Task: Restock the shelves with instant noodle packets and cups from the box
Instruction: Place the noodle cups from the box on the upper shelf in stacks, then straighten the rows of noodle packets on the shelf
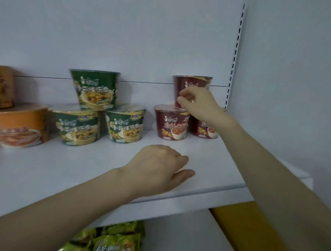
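Stacking of red cups at the right end of the shelf (64, 168), close to the slotted upright (234, 52). Top red cup (191, 82) upright on the lids of two lower red cups (171, 123), bridging the pair, near the back wall. Right hand (198, 105) at the front of that top cup, fingers curled against its wall. Real grip or mere touch: impossible to tell, with the hand covering the cup's lower half. Left hand (157, 166) resting on the bare front part of the shelf, fingers loosely curled, holding nothing. Further left, green cups (95, 90) in a pyramid of three, then orange cups (18, 126) at the edge of view; green packets (116, 242) on the shelf below. No box in view. Step in hand, by the look of it: seating the top cup, with the red pyramid close to done. Main hazard from here is a topple. Likely cause: a cup borne only by the near rims of two lids, so any off-centre seating, or a finger dragging on the wall while drawing back, enough to tip it forward off the stack. Second hazard: a nudge from the right wrist to the lower cup just beside it, spreading the pair and dropping the top cup into the gap. Least likely but possible: a falling cup knocking into the green pyramid nearby.
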`<state>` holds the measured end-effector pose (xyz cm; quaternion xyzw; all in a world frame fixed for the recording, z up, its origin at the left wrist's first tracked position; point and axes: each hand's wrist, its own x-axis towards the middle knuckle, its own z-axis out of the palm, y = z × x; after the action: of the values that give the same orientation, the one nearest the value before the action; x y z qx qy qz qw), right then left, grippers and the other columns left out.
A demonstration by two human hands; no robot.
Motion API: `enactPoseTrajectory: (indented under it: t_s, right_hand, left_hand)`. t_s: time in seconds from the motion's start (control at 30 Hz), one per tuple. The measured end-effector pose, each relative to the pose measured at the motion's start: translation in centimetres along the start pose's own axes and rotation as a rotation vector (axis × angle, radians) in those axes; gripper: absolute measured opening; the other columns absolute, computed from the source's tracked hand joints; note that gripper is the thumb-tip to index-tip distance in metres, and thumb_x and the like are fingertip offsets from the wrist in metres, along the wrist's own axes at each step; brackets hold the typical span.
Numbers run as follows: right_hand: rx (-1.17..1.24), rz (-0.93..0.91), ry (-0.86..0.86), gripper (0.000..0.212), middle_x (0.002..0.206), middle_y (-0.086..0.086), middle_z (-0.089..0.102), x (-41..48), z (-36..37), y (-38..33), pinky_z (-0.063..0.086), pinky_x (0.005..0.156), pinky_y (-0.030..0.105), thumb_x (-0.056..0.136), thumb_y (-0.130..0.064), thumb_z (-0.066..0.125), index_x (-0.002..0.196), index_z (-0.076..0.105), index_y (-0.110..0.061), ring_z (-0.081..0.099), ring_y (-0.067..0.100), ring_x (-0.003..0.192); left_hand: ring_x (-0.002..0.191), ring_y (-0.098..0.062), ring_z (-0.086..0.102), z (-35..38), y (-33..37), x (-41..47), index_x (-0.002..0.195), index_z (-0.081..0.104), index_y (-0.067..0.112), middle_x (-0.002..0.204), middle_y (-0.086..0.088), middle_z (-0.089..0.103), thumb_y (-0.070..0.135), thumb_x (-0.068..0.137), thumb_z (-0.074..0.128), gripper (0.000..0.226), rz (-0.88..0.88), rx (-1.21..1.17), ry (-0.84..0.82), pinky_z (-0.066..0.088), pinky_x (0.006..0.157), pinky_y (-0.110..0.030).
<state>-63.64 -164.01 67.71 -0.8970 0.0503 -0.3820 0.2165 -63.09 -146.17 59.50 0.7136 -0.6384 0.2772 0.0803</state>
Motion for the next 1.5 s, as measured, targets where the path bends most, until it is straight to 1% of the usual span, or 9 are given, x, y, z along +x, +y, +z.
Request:
enactPoseTrajectory:
  t_s: [0.1, 0.23, 0.47, 0.8, 1.0, 1.2, 1.3, 1.43, 1.5]
  right_hand:
    - [0.011, -0.005, -0.04, 0.028, 0.113, 0.006, 0.064, -2.4, 2.7, -4.2, 0.047, 0.094, 0.033, 0.089, -0.024, 0.056, 0.113, 0.061, -0.01, 0.06, 0.017, 0.102]
    - [0.031, 0.03, -0.109, 0.027, 0.112, 0.009, 0.064, -6.4, 5.5, -9.9, 0.054, 0.084, 0.043, 0.09, -0.022, 0.055, 0.112, 0.061, -0.009, 0.061, 0.023, 0.1]
    - [-0.031, -0.007, -0.138, 0.027, 0.114, 0.01, 0.065, -14.1, 8.7, -17.9, 0.045, 0.095, 0.032, 0.091, -0.02, 0.054, 0.112, 0.062, -0.005, 0.059, 0.022, 0.108]
    - [0.144, -0.134, -0.112, 0.02, 0.097, 0.006, 0.07, -21.8, 11.1, -26.7, 0.04, 0.079, 0.017, 0.09, -0.016, 0.057, 0.1, 0.068, -0.003, 0.059, 0.01, 0.088]
    - [0.078, -0.103, -0.279, 0.024, 0.106, 0.006, 0.068, -26.1, 13.1, -27.2, 0.036, 0.078, 0.013, 0.092, -0.02, 0.054, 0.108, 0.065, -0.006, 0.058, 0.01, 0.094]
    - [-0.004, 0.007, -0.434, 0.029, 0.115, 0.011, 0.066, -29.5, 15.9, -24.5, 0.043, 0.096, 0.034, 0.092, -0.021, 0.054, 0.115, 0.062, -0.005, 0.06, 0.023, 0.108]
    - [-0.028, 0.03, -0.496, 0.031, 0.115, 0.013, 0.065, -30.9, 18.3, -23.2, 0.045, 0.096, 0.039, 0.09, -0.02, 0.057, 0.115, 0.061, -0.003, 0.06, 0.027, 0.108]
    - [-0.044, 0.069, -0.577, 0.035, 0.118, 0.012, 0.064, -32.2, 21.8, -22.8, 0.046, 0.094, 0.04, 0.09, -0.023, 0.058, 0.119, 0.059, -0.005, 0.059, 0.026, 0.11]
    - [-0.05, 0.087, -0.614, 0.037, 0.122, 0.012, 0.062, -32.2, 23.6, -22.9, 0.045, 0.095, 0.037, 0.089, -0.023, 0.059, 0.122, 0.057, -0.005, 0.057, 0.027, 0.113]
  left_hand:
    - [0.071, -0.025, 0.065, -2.6, -0.3, -5.8, 0.092, 0.068, 0.012, 0.078, -0.002, 0.07, 0.054, 0.089, 0.018, 0.065, -0.052, 0.035, -0.024, 0.053, 0.057, -0.036]
    - [0.066, -0.024, 0.065, -6.0, -0.5, -14.0, 0.086, 0.068, 0.011, 0.072, -0.001, 0.069, 0.052, 0.091, 0.023, 0.061, -0.096, 0.071, 0.008, 0.052, 0.05, -0.034]
    - [0.062, -0.025, 0.065, -10.1, 0.8, -25.3, 0.082, 0.069, 0.009, 0.068, -0.004, 0.068, 0.052, 0.095, 0.02, 0.066, -0.13, 0.087, 0.09, 0.052, 0.049, -0.036]
    - [0.054, -0.024, 0.064, -12.6, 3.0, -35.7, 0.081, 0.071, 0.014, 0.063, 0.0, 0.067, 0.044, 0.083, 0.038, 0.044, -0.335, 0.159, 0.075, 0.047, 0.039, -0.027]
    - [0.049, -0.025, 0.062, -11.4, 3.9, -41.7, 0.081, 0.071, 0.012, 0.058, -0.003, 0.064, 0.043, 0.082, 0.039, 0.044, -0.519, 0.154, -0.033, 0.042, 0.036, -0.027]
    - [0.052, -0.028, 0.064, -9.4, 5.2, -47.3, 0.09, 0.071, 0.007, 0.063, -0.007, 0.068, 0.045, 0.08, 0.04, 0.05, -0.673, 0.103, -0.104, 0.045, 0.036, -0.029]
    - [0.053, -0.029, 0.064, -8.0, 5.5, -50.3, 0.094, 0.07, 0.004, 0.064, -0.008, 0.068, 0.049, 0.081, 0.04, 0.055, -0.766, 0.051, -0.121, 0.046, 0.037, -0.03]
    - [0.061, -0.032, 0.065, -6.5, 5.1, -53.7, 0.106, 0.066, 0.0, 0.072, -0.013, 0.069, 0.037, 0.084, 0.065, 0.043, -0.919, -0.022, -0.158, 0.047, 0.047, -0.033]
    - [0.069, -0.034, 0.066, -5.8, 4.4, -54.9, 0.113, 0.062, -0.001, 0.08, -0.016, 0.069, 0.033, 0.084, 0.066, 0.045, -0.976, -0.066, -0.19, 0.049, 0.053, -0.036]
